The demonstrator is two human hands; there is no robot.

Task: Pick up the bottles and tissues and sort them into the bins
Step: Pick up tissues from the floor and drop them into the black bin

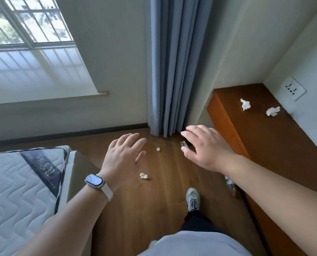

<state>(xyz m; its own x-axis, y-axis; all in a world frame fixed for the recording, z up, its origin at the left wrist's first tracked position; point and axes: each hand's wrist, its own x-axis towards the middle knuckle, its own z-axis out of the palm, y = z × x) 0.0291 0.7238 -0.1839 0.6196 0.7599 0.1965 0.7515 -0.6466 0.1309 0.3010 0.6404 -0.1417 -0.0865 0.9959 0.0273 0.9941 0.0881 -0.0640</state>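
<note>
Hovering empty, left hand (125,159) and right hand (206,147) spread.

Daylight is pouring in through the window (26,21) at the far left, where the panes are washing out toward white and laying a soft barred pattern of light and shadow on the sill (34,71) beneath. The rest of the room is sitting in even, cool, fairly dim light, with the wooden floor (154,200) giving off a faint sheen near the curtain (172,61). The wide lens is bowing the walls and curtain outward toward the edges. The left hand (124,157) and right hand (205,146) are looking slightly soft at the fingertips.
</note>
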